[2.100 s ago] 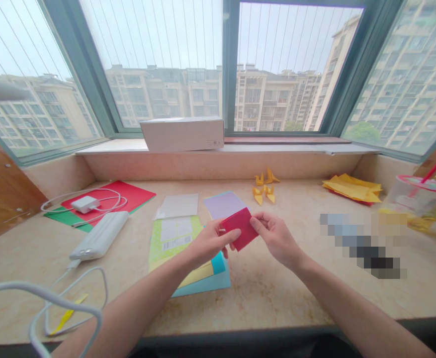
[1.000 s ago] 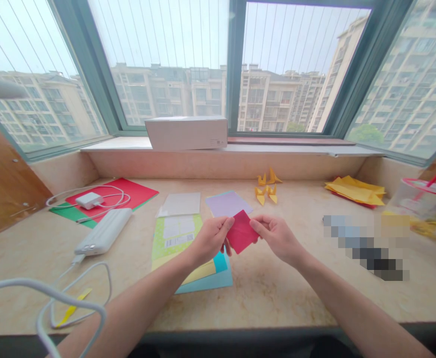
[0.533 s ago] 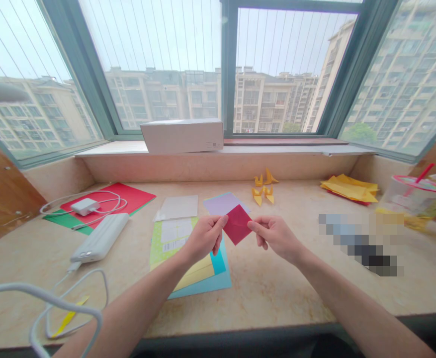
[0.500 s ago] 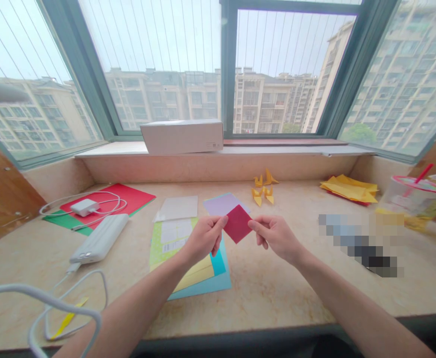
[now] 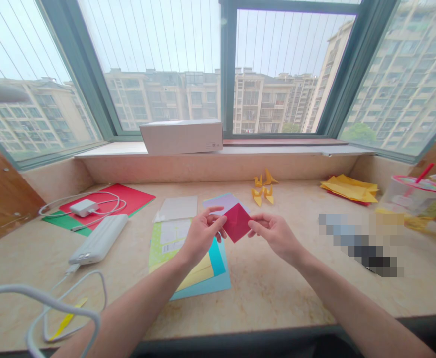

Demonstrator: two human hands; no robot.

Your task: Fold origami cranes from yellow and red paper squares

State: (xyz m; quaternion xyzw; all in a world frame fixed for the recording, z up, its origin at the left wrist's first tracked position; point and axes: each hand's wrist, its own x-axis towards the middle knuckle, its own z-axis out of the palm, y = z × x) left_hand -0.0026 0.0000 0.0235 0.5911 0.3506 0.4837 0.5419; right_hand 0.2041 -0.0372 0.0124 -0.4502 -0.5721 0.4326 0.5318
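Note:
A small square of folded red paper [image 5: 237,223] is held up above the counter, turned so that one corner points down. Its left corner is pinched by my left hand [image 5: 207,229], thumb in front and the other fingers partly spread behind. My right hand [image 5: 272,231] pinches the right corner between thumb and fingers. Crease lines show on the face of the paper. Below and left of it lie coloured sheets, among them a light blue sheet [image 5: 218,285] and a purple sheet [image 5: 227,201]. Several folded yellow paper birds [image 5: 257,196] stand behind my right hand.
On the left are a white power bank [image 5: 100,238], a charger [image 5: 85,207] with cables, and red and green sheets [image 5: 135,196]. Yellow paper [image 5: 348,188] and a plastic cup [image 5: 413,196] stand at the right. A white box [image 5: 182,136] rests on the sill.
The fingers of my left hand have uncurled and spread behind the paper. The red paper's face now shows creases and looks brighter. My right hand has hardly moved.

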